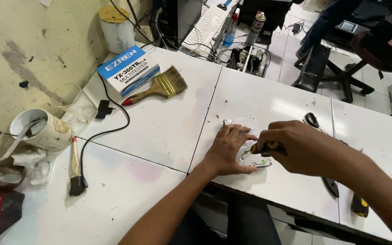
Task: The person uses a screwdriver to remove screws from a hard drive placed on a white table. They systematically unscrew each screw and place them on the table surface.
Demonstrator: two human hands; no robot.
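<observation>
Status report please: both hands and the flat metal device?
Left hand flat on metal device. Right hand in grip on yellow-black screwdriver, tip on device. Nothing in way.

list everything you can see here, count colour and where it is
flat metal hard drive: 1, silver-white, table centre, under both hands
white tiled table: 1, white, fills the view
blue and white cardboard box: 1, far left of table
wide wooden paintbrush: 1, tan bristles, red tip, beside the box
small black-bristled brush: 1, pale handle, left front
white ceramic mug: 1, lying tilted at left wall
clear glass tumbler: 1, behind the mug
black cable: 1, runs across left side
yellow and black tool handle: 1, right front edge
white keyboard: 1, far back
spray can: 1, far back
left hand: flat on the drive
right hand: grip closed on a yellow and black screwdriver
</observation>
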